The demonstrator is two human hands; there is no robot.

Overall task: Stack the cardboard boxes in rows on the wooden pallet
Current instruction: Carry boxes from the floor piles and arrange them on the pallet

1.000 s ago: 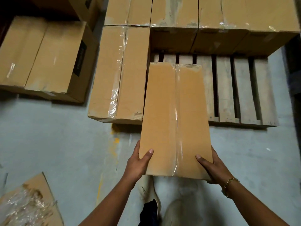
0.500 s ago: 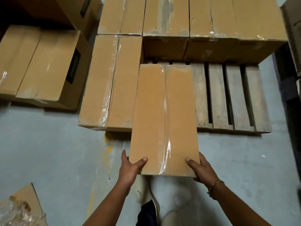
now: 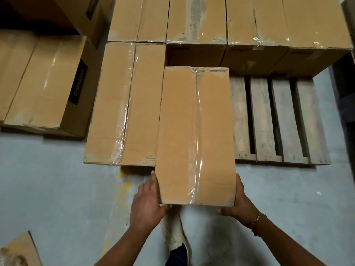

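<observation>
I hold a long taped cardboard box (image 3: 196,135) lengthwise over the wooden pallet (image 3: 278,120), its far end near the back row. My left hand (image 3: 148,200) grips the near left corner, with fingers curled under the box. At the near right corner, my right hand (image 3: 238,204), with a bracelet on its wrist, holds the box the same way. The box lies right beside a placed box (image 3: 124,104) on the pallet's left. A back row of boxes (image 3: 196,20) spans the pallet's far side.
Bare slats show on the pallet's right half. More boxes (image 3: 44,83) stand on the floor at the left. A torn cardboard piece (image 3: 17,250) lies at the bottom left. My shoe (image 3: 174,235) is on the grey floor below the held box.
The held box has moved forward over the pallet, closer to the back row and the left box. My thumbs have slipped off its top face to its sides.
</observation>
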